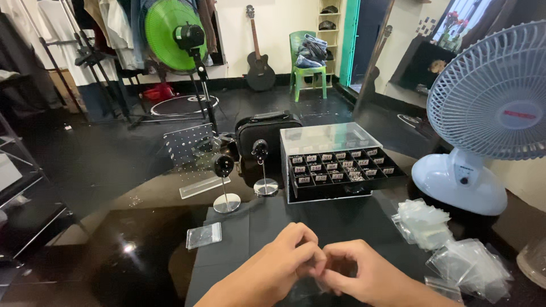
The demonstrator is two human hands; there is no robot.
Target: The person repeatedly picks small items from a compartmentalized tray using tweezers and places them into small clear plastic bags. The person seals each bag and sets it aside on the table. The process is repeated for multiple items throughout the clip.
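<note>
Black cloth (318, 222) covers the tabletop under both hands, which meet low in the middle of the view. The left hand (284, 258) comes in from the lower edge with its forearm angled up and to the right, knuckles raised and fingers curled inward. The right hand (358, 267) enters from the lower right, its back turned up and its fingers bent towards the left hand, so that the fingertips of both touch or nearly touch.

Both sets of fingers are pinched tight at that meeting point. Something very small seems to sit between them, with a faint clear sheen just below the fingertips, but it is too small and too covered to tell what it is, or which hand grips it.

Just right of the fingers, near the right wrist, lies a heap of small clear plastic bags (455, 256). Left of the fingers, well apart, one flat clear bag (203, 235) lies alone. Beyond the fingertips stands a black compartment box with a clear lid (335, 165), its cells holding tiny labelled pieces. Two small black display stands on round metal bases (226, 202) rise beyond and left of the fingers, beside a clear perforated panel (190, 145). A white table fan (489, 113) stands far right, partly cut off by the frame.
</note>
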